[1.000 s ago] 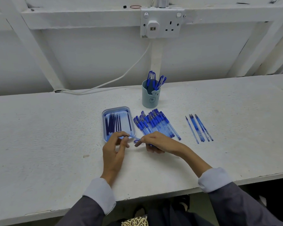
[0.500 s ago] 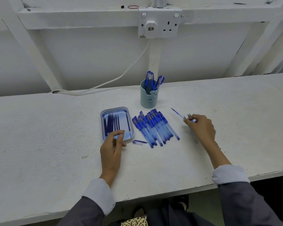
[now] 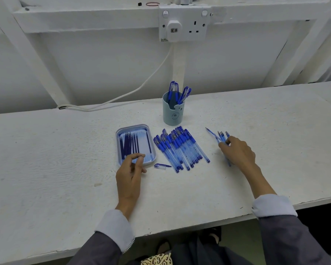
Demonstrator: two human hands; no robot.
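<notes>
A light blue tray [image 3: 152,142] holds several dark blue refills [image 3: 129,145]. My left hand [image 3: 130,170] rests at the tray's near edge, thumb and fingers loosely curled, with nothing visible in them. A row of several capped blue pens [image 3: 180,148] lies right of the tray, and a loose pen cap [image 3: 161,166] lies in front of it. My right hand [image 3: 237,152] is at the right, over a small group of uncapped pen barrels [image 3: 223,135]. Its fingertips pinch one pen barrel [image 3: 211,133] that points up and left.
A pale blue cup [image 3: 173,113] with several pens stands behind the row. A wall socket [image 3: 183,25] with a plug and a white cable [image 3: 122,96] is on the back wall. The white bench's front edge [image 3: 180,229] runs close to my sleeves.
My right hand left my left hand and carried an uncapped pen barrel to the group on the right. The cap now lies on the bench. My left hand stayed by the tray.
</notes>
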